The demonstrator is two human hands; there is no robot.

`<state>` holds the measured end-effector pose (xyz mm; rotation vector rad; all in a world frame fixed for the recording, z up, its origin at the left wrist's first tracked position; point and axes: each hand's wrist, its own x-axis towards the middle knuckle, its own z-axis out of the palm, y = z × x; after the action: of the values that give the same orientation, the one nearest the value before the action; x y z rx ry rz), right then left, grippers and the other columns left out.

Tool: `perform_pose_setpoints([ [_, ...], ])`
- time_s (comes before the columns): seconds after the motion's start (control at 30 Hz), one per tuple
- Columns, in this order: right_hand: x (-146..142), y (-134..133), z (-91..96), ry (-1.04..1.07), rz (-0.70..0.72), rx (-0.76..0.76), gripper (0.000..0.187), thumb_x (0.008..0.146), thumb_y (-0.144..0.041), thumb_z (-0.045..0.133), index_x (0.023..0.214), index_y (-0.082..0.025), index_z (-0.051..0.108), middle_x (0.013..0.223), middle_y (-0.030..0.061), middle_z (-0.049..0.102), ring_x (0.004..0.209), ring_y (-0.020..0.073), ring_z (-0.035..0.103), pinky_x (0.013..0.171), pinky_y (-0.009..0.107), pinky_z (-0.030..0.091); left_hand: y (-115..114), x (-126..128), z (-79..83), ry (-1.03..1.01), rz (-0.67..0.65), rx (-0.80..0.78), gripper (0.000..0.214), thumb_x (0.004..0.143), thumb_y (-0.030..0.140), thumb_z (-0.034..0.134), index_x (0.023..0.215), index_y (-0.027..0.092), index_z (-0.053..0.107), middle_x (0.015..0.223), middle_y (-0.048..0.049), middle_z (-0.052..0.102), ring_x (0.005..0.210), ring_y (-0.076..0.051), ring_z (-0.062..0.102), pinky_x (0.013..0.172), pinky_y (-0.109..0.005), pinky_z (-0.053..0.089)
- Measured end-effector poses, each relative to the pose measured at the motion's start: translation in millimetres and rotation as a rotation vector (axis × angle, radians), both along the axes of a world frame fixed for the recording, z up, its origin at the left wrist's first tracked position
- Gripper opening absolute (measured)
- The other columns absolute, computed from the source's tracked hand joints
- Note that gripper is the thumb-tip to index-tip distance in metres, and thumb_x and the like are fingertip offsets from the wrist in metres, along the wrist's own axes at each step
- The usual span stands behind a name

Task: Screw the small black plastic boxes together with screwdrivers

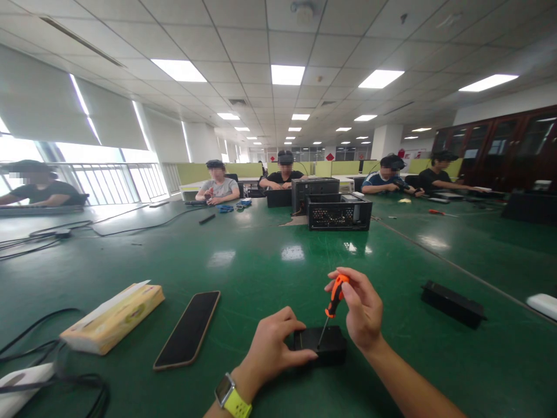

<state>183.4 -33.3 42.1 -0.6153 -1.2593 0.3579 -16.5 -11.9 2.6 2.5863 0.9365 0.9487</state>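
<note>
A small black box point(333, 343) lies on the green table in front of me. My left hand point(278, 342) grips its left end, with the thumb along the near edge and the fingers at the far side. Between the fingertips of my right hand point(364, 307) is an orange and black screwdriver point(335, 297), its handle tilted up and to the right. The shaft slants down, and its tip meets the top of the box close to my left thumb. Whether a screw sits under the tip is too small to tell.
Left of my hands lie a phone point(188, 331), a tissue pack point(114, 318) and black cables point(47, 348). A long black part point(452, 303) rests at the right. Farther off stands an open black metal case point(340, 212). Several people sit around the far side of the table.
</note>
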Motion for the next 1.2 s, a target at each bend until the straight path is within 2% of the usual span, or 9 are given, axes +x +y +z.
perform_pose_setpoints([
  [0.1,0.8,1.5,-0.5,-0.070,-0.114,0.053,0.023,0.088,-0.019,0.063,0.109,-0.027,0.067,0.098,0.0035,0.058,0.078,0.0146,0.060,0.065,0.028,0.053,0.4,0.5,0.3,0.011,0.004,0.000,0.045,0.070,0.056,0.080,0.093,0.017,0.076,0.079,-0.0044,0.062,0.070,-0.019,0.061,0.060,-0.025,0.044],
  [0.17,1.5,1.9,-0.7,-0.094,-0.169,0.051,0.024,0.087,-0.018,0.064,0.109,-0.027,0.068,0.097,0.0032,0.056,0.078,0.0140,0.058,0.065,0.027,0.052,0.4,0.7,0.5,0.019,0.009,0.002,0.045,0.070,0.055,0.080,0.092,0.017,0.076,0.078,-0.0041,0.062,0.069,-0.019,0.061,0.060,-0.025,0.044],
  [0.3,2.5,1.1,-1.5,-0.044,-0.077,0.003,0.028,0.096,-0.019,0.049,0.118,-0.028,0.064,0.100,0.0044,0.063,0.080,0.0149,0.064,0.067,0.029,0.055,0.4,0.3,0.6,0.019,0.020,0.006,0.044,0.069,0.054,0.081,0.091,0.017,0.076,0.077,-0.0038,0.061,0.068,-0.019,0.060,0.059,-0.025,0.044],
  [0.37,2.5,1.0,-2.0,-0.036,-0.036,0.013,0.028,0.096,-0.020,0.048,0.119,-0.029,0.063,0.103,0.0047,0.064,0.081,0.0157,0.065,0.069,0.031,0.056,0.4,0.0,0.6,0.016,0.020,0.006,0.044,0.069,0.054,0.082,0.091,0.017,0.076,0.078,-0.0038,0.061,0.068,-0.019,0.060,0.059,-0.025,0.044],
  [0.53,2.6,2.0,-0.8,-0.164,-0.163,0.068,0.032,0.087,-0.016,0.063,0.117,-0.028,0.066,0.100,0.0040,0.058,0.084,0.0156,0.058,0.068,0.028,0.052,0.5,-0.2,0.6,0.012,0.022,0.015,0.043,0.067,0.052,0.083,0.091,0.017,0.076,0.076,-0.0032,0.061,0.068,-0.018,0.060,0.058,-0.025,0.042],
  [0.77,16.1,11.8,5.6,0.006,-0.198,0.043,0.027,0.091,-0.019,0.059,0.115,-0.026,0.067,0.099,0.0039,0.056,0.076,0.0137,0.058,0.063,0.029,0.050,0.2,0.3,0.5,0.013,0.019,0.010,0.043,0.066,0.050,0.085,0.091,0.016,0.076,0.077,-0.0033,0.062,0.069,-0.018,0.061,0.059,-0.025,0.043],
  [0.93,25.0,18.3,4.6,-0.049,-0.248,0.044,0.025,0.090,-0.020,0.060,0.112,-0.027,0.068,0.097,0.0031,0.057,0.075,0.0138,0.057,0.063,0.029,0.049,-0.5,-0.4,0.5,0.016,0.019,0.014,0.043,0.066,0.051,0.084,0.091,0.017,0.076,0.078,-0.0027,0.062,0.069,-0.018,0.061,0.059,-0.025,0.044],
  [1.2,23.9,19.2,2.3,-0.094,-0.261,0.059,0.025,0.090,-0.019,0.059,0.113,-0.027,0.068,0.097,0.0033,0.058,0.078,0.0144,0.057,0.064,0.029,0.049,-0.4,0.2,1.5,0.025,0.020,0.016,0.043,0.066,0.051,0.084,0.091,0.016,0.076,0.077,-0.0024,0.061,0.068,-0.017,0.060,0.059,-0.025,0.044],
])
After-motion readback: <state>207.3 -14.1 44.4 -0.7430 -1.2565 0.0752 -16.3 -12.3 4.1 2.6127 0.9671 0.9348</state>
